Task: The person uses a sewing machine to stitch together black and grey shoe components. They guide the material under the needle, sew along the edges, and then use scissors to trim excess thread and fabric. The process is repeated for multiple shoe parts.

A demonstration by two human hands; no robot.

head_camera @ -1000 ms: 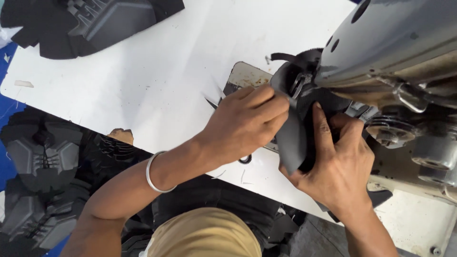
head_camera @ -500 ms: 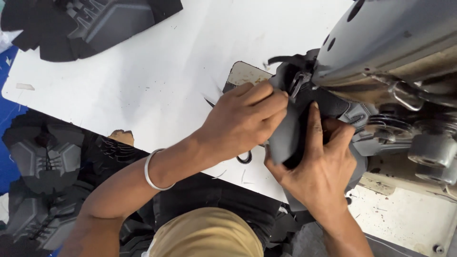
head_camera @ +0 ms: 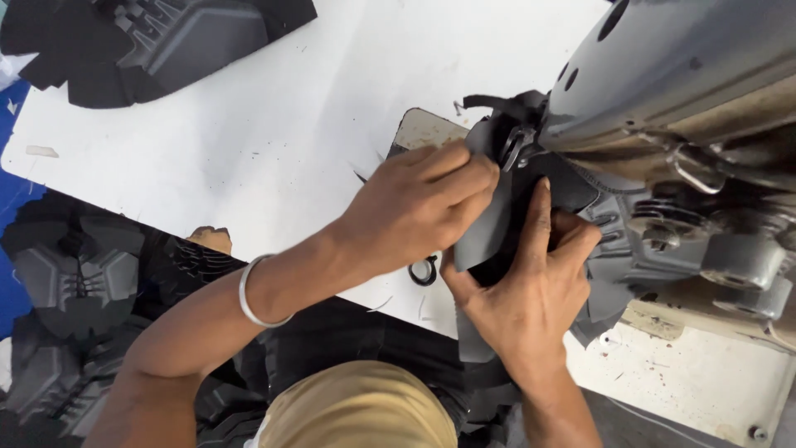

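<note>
A dark grey fabric piece [head_camera: 489, 228] sits under the head of a grey sewing machine [head_camera: 688, 75], near the right part of the white worktop [head_camera: 274, 141]. The piece is matte and stiff-looking, folded so that one flat grey panel stands nearly upright between the two hands while a darker, almost black part lies behind it toward the machine; a stitched seam line runs along its edge at the right, and a narrow black strap curls out at its top beside the needle area. More of the same material hangs down over the worktop's near edge below the hands. The left hand [head_camera: 414, 207] lies over the piece from the left, its fingers curled together and pressing the grey panel against the machine's foot. The right hand [head_camera: 531, 290] grips from below, thumb on the near side and fingers [head_camera: 539, 216] stretched up along the dark part, clamped on the fabric. A silver bangle [head_camera: 249, 290] circles the left wrist. A small black ring-shaped bit [head_camera: 423, 271] lies on the worktop just beneath the left hand. A stack of black moulded panels [head_camera: 157, 41] rests at the worktop's far left corner, and similar ribbed grey pieces [head_camera: 75, 274] lie off the worktop's left edge, lower down.
</note>
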